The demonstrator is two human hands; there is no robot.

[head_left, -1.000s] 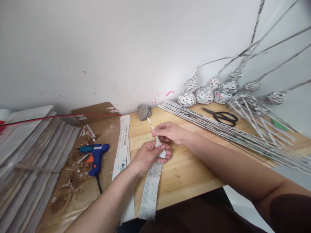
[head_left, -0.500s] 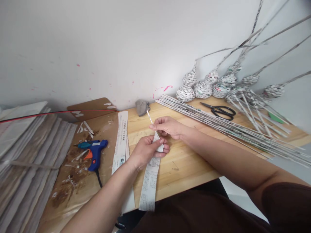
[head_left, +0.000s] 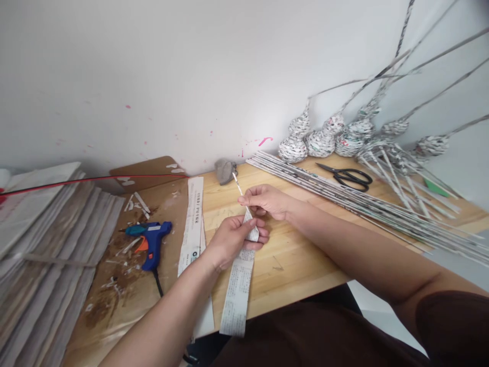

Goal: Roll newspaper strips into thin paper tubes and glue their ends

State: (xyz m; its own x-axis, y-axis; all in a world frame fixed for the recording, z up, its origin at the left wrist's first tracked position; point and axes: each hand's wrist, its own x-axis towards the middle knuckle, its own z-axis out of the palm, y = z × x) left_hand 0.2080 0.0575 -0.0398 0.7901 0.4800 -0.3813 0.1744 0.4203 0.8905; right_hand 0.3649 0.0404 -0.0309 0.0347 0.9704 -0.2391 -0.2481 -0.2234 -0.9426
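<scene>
A printed newspaper strip (head_left: 237,290) hangs from my left hand (head_left: 239,237) down past the table's front edge. My left thumb presses the strip against the fingers, so that hand is closed on it. The strip's upper end narrows into a thin rolled paper tube (head_left: 237,183), which slants up and away to the left. My right hand (head_left: 265,200) pinches this tube between thumb and fingertips, just above the left hand. Beyond the tube's tip lies a crumpled grey cloth (head_left: 224,172) by the wall.
Flat paper strips (head_left: 191,229) lie left of my hands. A blue glue gun (head_left: 153,242) rests on stained cardboard (head_left: 103,285) beside a tied newspaper stack (head_left: 49,244). Rolled paper sticks (head_left: 328,193), black scissors (head_left: 349,177) and woven paper gourds (head_left: 293,149) fill the right side.
The rolled end reaches slightly farther out past my right fingers. Both hands stay at nearly the same spot, and the whole view has shifted a little.
</scene>
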